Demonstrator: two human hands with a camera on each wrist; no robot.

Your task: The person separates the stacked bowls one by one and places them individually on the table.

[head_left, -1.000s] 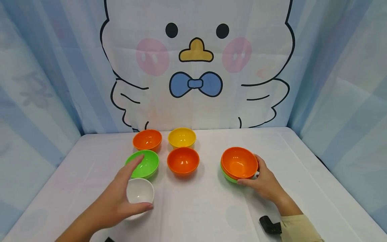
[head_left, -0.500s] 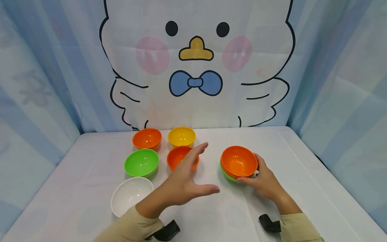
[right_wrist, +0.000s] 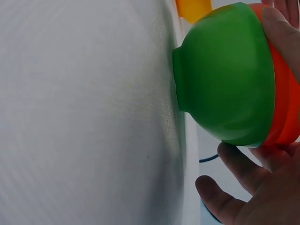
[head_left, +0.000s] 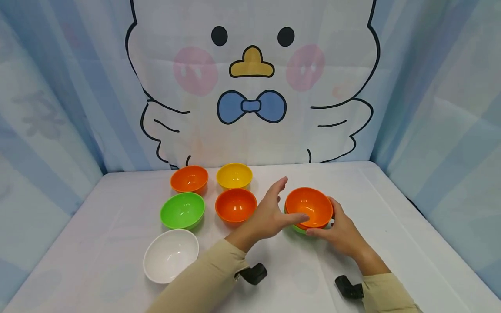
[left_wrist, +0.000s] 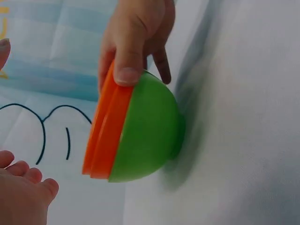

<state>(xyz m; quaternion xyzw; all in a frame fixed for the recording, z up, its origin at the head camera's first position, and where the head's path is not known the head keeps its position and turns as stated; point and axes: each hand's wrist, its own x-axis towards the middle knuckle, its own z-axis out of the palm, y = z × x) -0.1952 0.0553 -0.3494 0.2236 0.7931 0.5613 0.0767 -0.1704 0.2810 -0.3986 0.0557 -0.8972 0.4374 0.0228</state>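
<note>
On the right side of the table, two orange bowls point(head_left: 307, 202) sit nested inside a green bowl point(left_wrist: 150, 126). My right hand point(head_left: 344, 234) grips this stack from its right, thumb on the near side at the rims and fingers round the far side. From the left, my left hand point(head_left: 269, 218) hovers beside the stack with thumb and fingers spread wide. Its thumb overlaps the top orange bowl in the head view, while the left wrist view shows its fingers point(left_wrist: 33, 176) apart from the bowls.
Left of the stack stand single bowls: orange point(head_left: 235, 206), yellow point(head_left: 235, 175), another orange point(head_left: 189, 178), green point(head_left: 182, 210) and white point(head_left: 171, 255). A white cloth covers the table point(head_left: 98, 226). Behind it hangs a cartoon-printed curtain point(head_left: 250, 139). Black wrist mounts point(head_left: 254, 274) stick out from the sleeves.
My left hand has moved rightward from over the white and green bowls, past the middle orange bowl, to the stack. My right hand and the stack have stayed in place.
</note>
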